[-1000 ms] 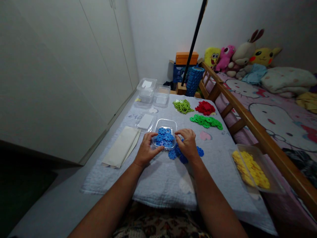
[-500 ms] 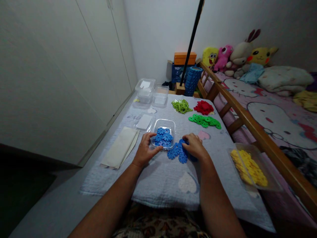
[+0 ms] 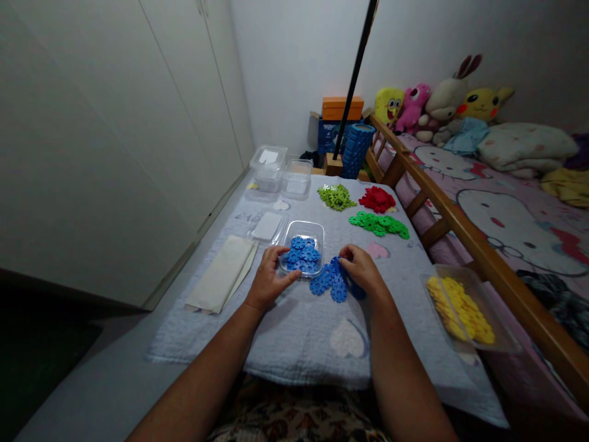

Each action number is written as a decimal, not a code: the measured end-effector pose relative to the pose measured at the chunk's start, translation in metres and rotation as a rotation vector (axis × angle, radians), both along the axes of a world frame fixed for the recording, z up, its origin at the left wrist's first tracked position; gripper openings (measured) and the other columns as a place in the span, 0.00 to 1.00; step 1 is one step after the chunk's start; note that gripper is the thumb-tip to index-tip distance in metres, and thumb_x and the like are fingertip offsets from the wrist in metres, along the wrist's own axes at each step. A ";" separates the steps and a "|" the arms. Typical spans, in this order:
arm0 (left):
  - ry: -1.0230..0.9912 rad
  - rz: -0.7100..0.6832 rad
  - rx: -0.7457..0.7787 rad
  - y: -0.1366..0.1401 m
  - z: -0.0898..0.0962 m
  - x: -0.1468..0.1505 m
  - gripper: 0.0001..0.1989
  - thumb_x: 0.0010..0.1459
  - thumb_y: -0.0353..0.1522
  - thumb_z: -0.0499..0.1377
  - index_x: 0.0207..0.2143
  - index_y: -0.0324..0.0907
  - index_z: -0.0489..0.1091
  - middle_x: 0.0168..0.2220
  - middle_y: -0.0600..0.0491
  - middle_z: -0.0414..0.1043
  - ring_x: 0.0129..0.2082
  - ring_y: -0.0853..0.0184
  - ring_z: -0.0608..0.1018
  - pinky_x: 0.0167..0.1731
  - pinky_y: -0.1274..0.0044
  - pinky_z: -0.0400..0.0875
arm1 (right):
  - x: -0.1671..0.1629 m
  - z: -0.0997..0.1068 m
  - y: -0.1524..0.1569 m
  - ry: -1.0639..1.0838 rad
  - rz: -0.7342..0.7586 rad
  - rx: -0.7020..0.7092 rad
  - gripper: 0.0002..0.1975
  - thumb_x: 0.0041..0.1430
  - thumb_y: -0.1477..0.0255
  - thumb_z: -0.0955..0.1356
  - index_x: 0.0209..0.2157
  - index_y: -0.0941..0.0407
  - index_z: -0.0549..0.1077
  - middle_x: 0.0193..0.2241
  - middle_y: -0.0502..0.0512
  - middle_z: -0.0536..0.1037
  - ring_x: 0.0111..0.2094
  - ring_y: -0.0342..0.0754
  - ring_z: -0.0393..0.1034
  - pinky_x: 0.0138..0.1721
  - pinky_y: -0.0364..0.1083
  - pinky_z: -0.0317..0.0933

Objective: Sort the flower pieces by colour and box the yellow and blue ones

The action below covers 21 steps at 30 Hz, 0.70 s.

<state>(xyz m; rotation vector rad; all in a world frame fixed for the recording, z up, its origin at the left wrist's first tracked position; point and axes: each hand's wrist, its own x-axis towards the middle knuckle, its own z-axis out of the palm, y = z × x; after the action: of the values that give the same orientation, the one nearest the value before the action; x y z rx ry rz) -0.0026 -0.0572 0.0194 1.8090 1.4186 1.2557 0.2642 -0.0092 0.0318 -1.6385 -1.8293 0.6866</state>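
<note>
A clear plastic container (image 3: 321,233) holds a pile of blue snowflake discs (image 3: 304,253). My left hand (image 3: 269,279) is curved round the container's near left corner, thumb along the front rim and fingers at its left side. Just right of the container, more blue snowflake discs (image 3: 327,279) lie loose on the cloth. Over these, my right hand (image 3: 362,268) pinches a blue snowflake disc (image 3: 337,263) between thumb and fingers, tilted up on edge. Part of the loose pile is hidden under the right hand.
Lime (image 3: 337,197), red (image 3: 377,199) and green pieces (image 3: 380,224) lie in heaps farther back. A tub of yellow pieces (image 3: 460,310) stands at right by the bed rail. Clear tubs (image 3: 297,178), a lid (image 3: 268,227) and folded paper (image 3: 222,274) are at left.
My right hand has closed its fingers on a blue disc and raised its edge slightly from the pile. My left hand stays at the container.
</note>
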 end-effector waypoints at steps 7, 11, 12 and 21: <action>0.002 -0.005 0.000 0.000 -0.002 -0.001 0.25 0.53 0.41 0.68 0.52 0.45 0.67 0.52 0.47 0.66 0.53 0.57 0.71 0.52 0.67 0.68 | -0.001 0.007 0.001 0.117 -0.067 -0.005 0.04 0.49 0.71 0.65 0.29 0.54 0.70 0.26 0.49 0.74 0.30 0.46 0.68 0.33 0.45 0.59; -0.005 -0.001 -0.013 0.000 -0.002 0.000 0.26 0.53 0.40 0.68 0.52 0.45 0.67 0.51 0.48 0.66 0.52 0.58 0.72 0.51 0.67 0.68 | -0.003 0.010 0.000 0.094 -0.097 0.035 0.05 0.52 0.71 0.64 0.31 0.54 0.72 0.29 0.51 0.77 0.33 0.47 0.71 0.37 0.45 0.60; -0.006 0.000 -0.014 0.000 -0.001 0.000 0.25 0.53 0.40 0.68 0.51 0.45 0.67 0.51 0.48 0.67 0.52 0.58 0.72 0.51 0.67 0.69 | -0.004 0.010 0.000 0.084 -0.105 0.043 0.06 0.53 0.71 0.64 0.31 0.54 0.72 0.30 0.51 0.77 0.34 0.48 0.71 0.38 0.46 0.61; -0.013 0.002 -0.004 0.000 0.001 0.000 0.25 0.52 0.40 0.68 0.51 0.45 0.67 0.51 0.48 0.67 0.52 0.57 0.72 0.51 0.66 0.68 | 0.001 0.006 0.001 -0.227 -0.063 0.007 0.11 0.56 0.70 0.68 0.41 0.55 0.77 0.41 0.58 0.78 0.43 0.52 0.70 0.46 0.49 0.59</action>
<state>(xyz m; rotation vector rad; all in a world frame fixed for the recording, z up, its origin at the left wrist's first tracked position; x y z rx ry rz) -0.0024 -0.0573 0.0202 1.7937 1.4155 1.2628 0.2647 -0.0081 0.0380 -1.8235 -1.9230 0.4829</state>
